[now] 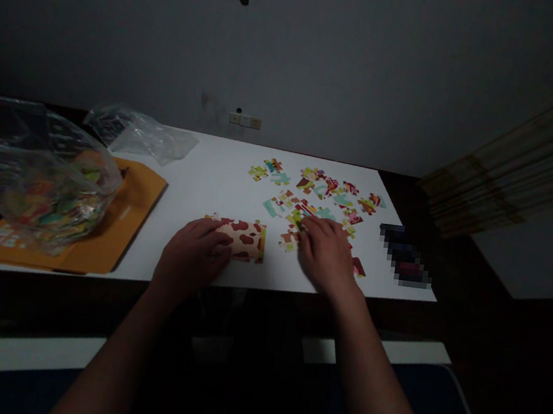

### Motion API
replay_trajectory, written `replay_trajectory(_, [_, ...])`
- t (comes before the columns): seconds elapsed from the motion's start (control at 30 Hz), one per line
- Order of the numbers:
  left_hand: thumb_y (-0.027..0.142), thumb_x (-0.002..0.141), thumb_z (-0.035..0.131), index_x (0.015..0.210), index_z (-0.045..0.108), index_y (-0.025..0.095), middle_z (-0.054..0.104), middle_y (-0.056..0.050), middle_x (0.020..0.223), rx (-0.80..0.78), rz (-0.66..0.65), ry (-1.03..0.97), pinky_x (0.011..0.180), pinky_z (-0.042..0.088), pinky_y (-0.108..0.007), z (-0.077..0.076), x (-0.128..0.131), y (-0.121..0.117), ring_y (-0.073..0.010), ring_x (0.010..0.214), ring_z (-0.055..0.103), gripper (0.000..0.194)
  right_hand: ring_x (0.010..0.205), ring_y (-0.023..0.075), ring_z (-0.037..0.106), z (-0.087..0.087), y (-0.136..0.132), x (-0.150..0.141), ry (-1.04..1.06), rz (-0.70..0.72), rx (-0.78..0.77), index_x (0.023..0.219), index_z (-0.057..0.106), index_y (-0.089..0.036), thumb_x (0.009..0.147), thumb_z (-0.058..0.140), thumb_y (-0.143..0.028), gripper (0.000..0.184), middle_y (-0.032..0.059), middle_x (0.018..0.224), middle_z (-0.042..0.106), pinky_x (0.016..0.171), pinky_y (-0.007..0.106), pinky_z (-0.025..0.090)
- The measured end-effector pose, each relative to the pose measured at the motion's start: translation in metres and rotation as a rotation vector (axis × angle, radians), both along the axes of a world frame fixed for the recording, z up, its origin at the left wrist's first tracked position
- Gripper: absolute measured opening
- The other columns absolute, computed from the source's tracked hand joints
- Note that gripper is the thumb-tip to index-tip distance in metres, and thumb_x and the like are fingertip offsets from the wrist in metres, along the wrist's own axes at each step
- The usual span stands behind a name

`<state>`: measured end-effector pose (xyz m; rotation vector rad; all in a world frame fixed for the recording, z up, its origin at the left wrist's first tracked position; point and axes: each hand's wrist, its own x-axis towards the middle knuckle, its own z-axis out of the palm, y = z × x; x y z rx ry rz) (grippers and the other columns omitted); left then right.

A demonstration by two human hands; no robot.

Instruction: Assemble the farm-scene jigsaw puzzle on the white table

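Observation:
My left hand (pixel 194 256) rests on the left end of a joined block of puzzle pieces (pixel 246 239), cream with brown patches, lying flat on the white table (pixel 220 173). Palm down, my right hand (pixel 325 253) lies over loose puzzle pieces (pixel 289 239) at the near edge of a scattered group; its fingertips touch them. Whether it grips one I cannot tell. More loose colourful pieces (pixel 323 189) spread behind it toward the wall.
A clear plastic bag full of puzzle pieces (pixel 42 185) sits on an orange envelope (pixel 130 209) at the left. An empty crumpled clear bag (pixel 139 133) lies behind it. A blurred dark object (pixel 404 256) sits near the table's right edge.

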<state>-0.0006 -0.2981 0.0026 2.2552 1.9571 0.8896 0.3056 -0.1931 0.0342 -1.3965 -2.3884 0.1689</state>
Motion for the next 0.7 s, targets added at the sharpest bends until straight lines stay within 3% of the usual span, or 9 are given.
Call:
replay_trajectory(0.13, [0.030,0.099,0.072,0.107,0.081,0.026,0.079,-0.012,0.135,-0.001,-0.022,-0.020,0.109,0.063,-0.057,0.005,0.003,-0.001,-0.0334,0.126,0.072,0.013,0.134,0.0388,0.062,0.011,0.044,-0.009,-0.150,0.118,-0.089,0.143,0.079,-0.024,0.106,0.059,-0.024,0.041,0.0118,0.150,0.075,0.115,0.058,0.050])
replay_trajectory(0.27, [0.027,0.099,0.071,0.107,0.081,0.026,0.079,-0.011,0.132,0.008,-0.012,-0.030,0.109,0.062,-0.056,0.008,0.006,-0.002,-0.0318,0.124,0.072,0.012,0.123,0.0320,0.071,0.018,0.075,-0.012,-0.273,0.312,-0.204,0.139,0.082,-0.032,0.092,0.064,-0.006,0.056,0.0072,0.134,0.082,0.106,0.046,0.055])
replay_trajectory(0.37, [0.020,0.102,0.064,0.109,0.080,0.024,0.079,-0.011,0.131,0.016,-0.005,-0.036,0.111,0.061,-0.055,0.005,0.006,-0.001,-0.0305,0.124,0.071,0.019,0.110,0.0291,0.077,0.020,0.092,-0.011,-0.289,0.335,-0.285,0.138,0.083,-0.034,0.083,0.070,-0.004,0.064,0.0067,0.130,0.084,0.100,0.043,0.057])
replay_trajectory(0.47, [0.012,0.100,0.057,0.110,0.080,0.023,0.079,-0.011,0.131,0.020,-0.010,-0.039,0.113,0.059,-0.054,0.001,0.005,0.000,-0.0299,0.126,0.071,0.028,0.110,0.0292,0.078,0.020,0.104,-0.011,-0.297,0.353,-0.299,0.133,0.086,-0.031,0.077,0.068,0.001,0.066,0.0070,0.128,0.085,0.100,0.044,0.058])
replay_trajectory(0.63, [0.011,0.096,0.060,0.111,0.082,0.022,0.080,-0.012,0.132,0.007,0.001,-0.033,0.114,0.059,-0.054,-0.001,0.004,0.001,-0.0307,0.125,0.071,0.028,0.113,0.0295,0.077,0.020,0.114,-0.010,-0.303,0.369,-0.310,0.138,0.083,-0.029,0.071,0.070,0.002,0.075,0.0084,0.130,0.083,0.102,0.044,0.059])
replay_trajectory(0.7, [0.012,0.096,0.061,0.111,0.082,0.022,0.081,-0.012,0.131,0.006,0.016,-0.025,0.113,0.059,-0.055,-0.001,0.004,0.001,-0.0312,0.124,0.072,0.027,0.104,0.0270,0.078,0.021,0.116,-0.009,-0.272,0.358,-0.372,0.138,0.083,-0.029,0.072,0.071,-0.002,0.072,0.0063,0.124,0.084,0.098,0.042,0.060])
